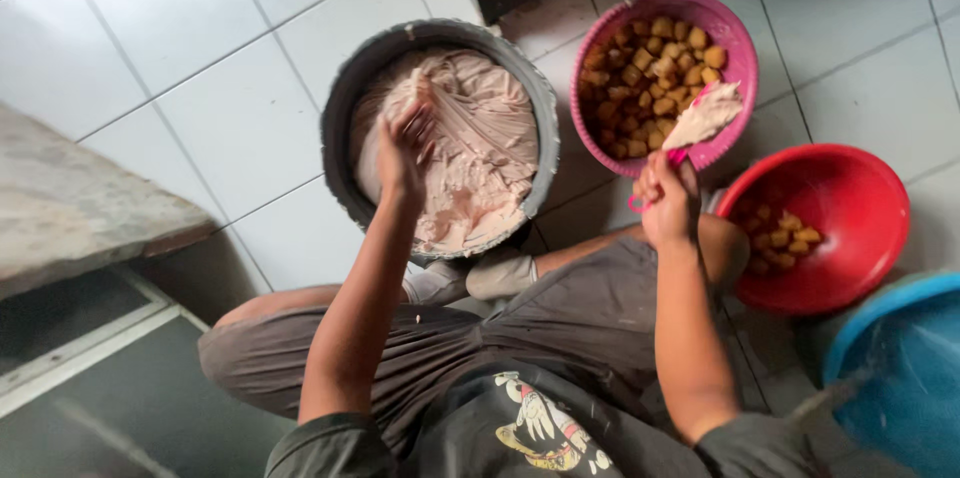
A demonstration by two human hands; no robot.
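Paste fills the grey bucket [345, 108] that sits on the white tiled floor [180, 68], and we take that bucket as our landmark. Our left hand [402, 143] is down inside it, over the left half, with the fingers curled shut around a lump of the pale pinkish-beige paste [480, 158]; a strand of it stretches from the fingers toward the mass.

Just to the right of the bucket stands a pink basin [735, 33], nearly touching its rim, heaped with small golden-brown fried cubes [645, 78]. Our right hand [668, 200] hovers to the right of the bucket, at the basin's near edge, its fingers closed tight on the pink handle of a scraper [700, 123]. The blade of that scraper points up over the basin and carries a thick smear of the same paste, lying over the cubes.

Farther right of the bucket, beyond the pink basin and nearer to us, a red basin [850, 188] holds only a few cubes in its bottom. A blue tub [900, 368] shows at the frame edge, farther right again and closer.

Directly below the bucket we see our bent knees in grey shorts [580, 323] and two pale feet tucked against its base. Left of the bucket lies a worn stone slab [70, 208].
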